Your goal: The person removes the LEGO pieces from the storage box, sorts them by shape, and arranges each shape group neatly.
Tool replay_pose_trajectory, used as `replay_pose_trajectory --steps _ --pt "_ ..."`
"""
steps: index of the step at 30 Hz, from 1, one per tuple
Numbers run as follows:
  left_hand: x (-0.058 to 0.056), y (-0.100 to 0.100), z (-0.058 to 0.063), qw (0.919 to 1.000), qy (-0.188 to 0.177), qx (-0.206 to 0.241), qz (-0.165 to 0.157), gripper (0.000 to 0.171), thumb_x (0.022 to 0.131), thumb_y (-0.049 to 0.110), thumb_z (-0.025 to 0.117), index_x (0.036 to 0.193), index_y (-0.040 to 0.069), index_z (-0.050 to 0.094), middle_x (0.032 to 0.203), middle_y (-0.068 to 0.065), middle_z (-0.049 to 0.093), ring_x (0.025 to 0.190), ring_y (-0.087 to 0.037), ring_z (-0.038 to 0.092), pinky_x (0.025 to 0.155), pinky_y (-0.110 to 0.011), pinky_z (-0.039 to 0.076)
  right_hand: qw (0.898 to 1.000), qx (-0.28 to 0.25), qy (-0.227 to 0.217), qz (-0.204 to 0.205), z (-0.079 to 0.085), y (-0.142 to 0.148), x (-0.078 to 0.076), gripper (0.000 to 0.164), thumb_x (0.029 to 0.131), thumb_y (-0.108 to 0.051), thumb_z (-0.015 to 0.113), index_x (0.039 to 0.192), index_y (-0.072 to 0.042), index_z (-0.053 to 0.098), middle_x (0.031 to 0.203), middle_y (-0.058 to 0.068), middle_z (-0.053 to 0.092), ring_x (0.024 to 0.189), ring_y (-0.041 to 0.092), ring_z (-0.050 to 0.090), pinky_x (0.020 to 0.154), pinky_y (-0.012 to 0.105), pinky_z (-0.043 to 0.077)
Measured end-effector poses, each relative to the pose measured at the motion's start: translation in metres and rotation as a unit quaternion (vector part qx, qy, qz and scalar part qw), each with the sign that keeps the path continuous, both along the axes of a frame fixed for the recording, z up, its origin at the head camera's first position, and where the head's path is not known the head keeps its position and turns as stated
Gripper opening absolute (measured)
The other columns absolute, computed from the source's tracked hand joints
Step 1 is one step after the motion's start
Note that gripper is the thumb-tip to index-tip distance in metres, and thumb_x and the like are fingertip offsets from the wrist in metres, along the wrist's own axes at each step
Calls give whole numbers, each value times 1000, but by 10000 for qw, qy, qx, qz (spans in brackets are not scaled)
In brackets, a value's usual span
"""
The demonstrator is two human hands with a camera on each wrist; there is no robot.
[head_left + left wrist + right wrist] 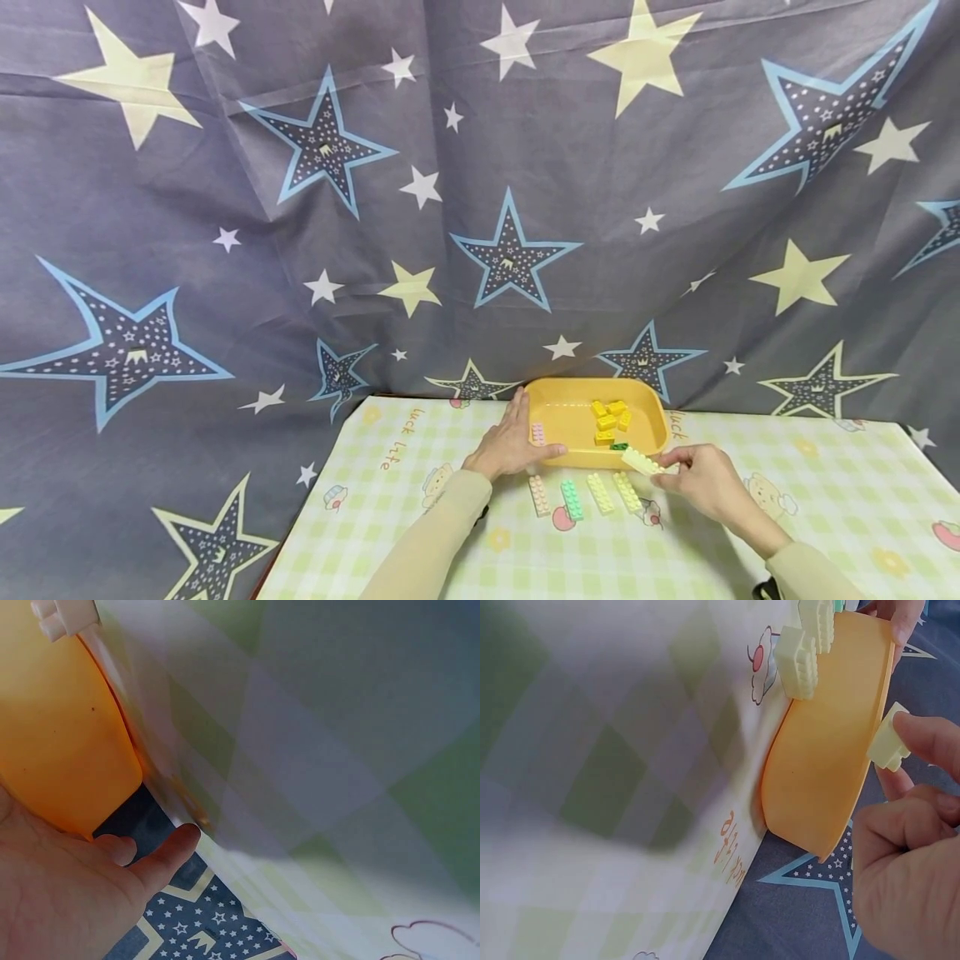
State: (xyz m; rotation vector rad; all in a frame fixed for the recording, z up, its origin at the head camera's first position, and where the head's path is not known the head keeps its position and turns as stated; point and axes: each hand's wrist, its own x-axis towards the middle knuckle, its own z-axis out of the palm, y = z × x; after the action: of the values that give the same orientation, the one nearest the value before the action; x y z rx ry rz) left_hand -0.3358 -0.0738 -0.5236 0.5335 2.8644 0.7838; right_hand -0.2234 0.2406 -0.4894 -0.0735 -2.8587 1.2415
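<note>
— What's our grip?
— Our right hand (705, 485) pinches a pale yellow brick (642, 461), lower right of centre, by the near rim of the orange tray (568, 421); our left hand (507, 442) rests straight-fingered at its left side.
— Around us?
— Checked cloth (832, 492) spreads lower right; a starry curtain (517, 158) hangs behind. Four bricks (600, 493) lie between us and the tray.

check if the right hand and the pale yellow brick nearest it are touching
Touching. The right wrist view shows it plainly: the right hand pinches the pale yellow brick, with a digit pressed against its end.
</note>
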Motion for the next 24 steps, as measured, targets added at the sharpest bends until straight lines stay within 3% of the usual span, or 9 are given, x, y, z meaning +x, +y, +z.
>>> replay_pose_trajectory --steps 3,6,8,9,13,16,20,22,24 --pt "-1 0 0 10000 -5 -10 5 130 90 74 75 176 6 5 188 -9 0 174 -30 16 129 -64 40 10000 10 -8 -12 -1 2 1 26 84 -19 90 103 -3 84 93 21 78 73 15 54 65 27 40" --pt "-1 0 -1 10000 -21 16 -8 130 90 75 75 176 6 5 187 -10 0 174 -30 16 129 -65 39 10000 89 23 7 -3 3 3 25 83 -20 91 102 -5 85 133 34 73 92 21 64 67 27 41" --pt "-3 0 -2 10000 -53 -5 -18 131 90 74 74 176 6 4 188 -9 -1 174 -30 14 130 -65 37 9999 125 -7 -3 -5 5 4 25 83 -21 91 101 -5 85 143 36 67 95 23 64 67 27 41" --pt "-3 0 -3 10000 -53 -10 -17 131 90 74 75 176 6 4 187 -9 -1 174 -30 14 130 -65 37 9999 159 -23 -27 -6 5 4 24 83 -21 91 101 -6 85 144 35 66 97 23 64 68 26 41" --pt "-5 0 -6 10000 -28 -37 -3 130 91 73 75 176 6 3 187 -9 -2 174 -30 13 130 -67 36 9998 101 -115 -93 -11 6 4 23 84 -21 90 101 -6 84 144 34 67 82 19 54 67 27 40" --pt "-6 0 -7 10000 -33 -12 3 130 90 73 75 176 6 3 188 -9 -3 174 -30 13 130 -67 36 9997 47 -183 -149 -16 6 5 23 85 -20 90 101 -6 84 115 27 78 74 17 51 64 27 40" --pt "-4 0 -4 10000 -42 0 -6 131 90 74 75 176 5 4 187 -9 -2 174 -32 14 130 -67 36 9994 35 -249 -234 -22 6 6 23 84 -20 90 101 -6 84 82 5 71 70 15 51 63 26 40" --pt "-3 0 -2 10000 -20 13 -10 131 90 74 75 176 4 5 187 -10 -1 173 -32 16 129 -66 37 9993 43 -252 -275 -25 6 5 23 83 -20 90 100 -6 84 85 4 74 71 15 52 63 26 40" --pt "-1 0 -1 10000 -1 13 -7 131 90 74 75 176 4 6 187 -10 0 173 -32 16 129 -65 38 9992 13 -278 -303 -27 6 5 23 82 -20 90 99 -6 84 99 12 79 73 16 53 64 26 41"
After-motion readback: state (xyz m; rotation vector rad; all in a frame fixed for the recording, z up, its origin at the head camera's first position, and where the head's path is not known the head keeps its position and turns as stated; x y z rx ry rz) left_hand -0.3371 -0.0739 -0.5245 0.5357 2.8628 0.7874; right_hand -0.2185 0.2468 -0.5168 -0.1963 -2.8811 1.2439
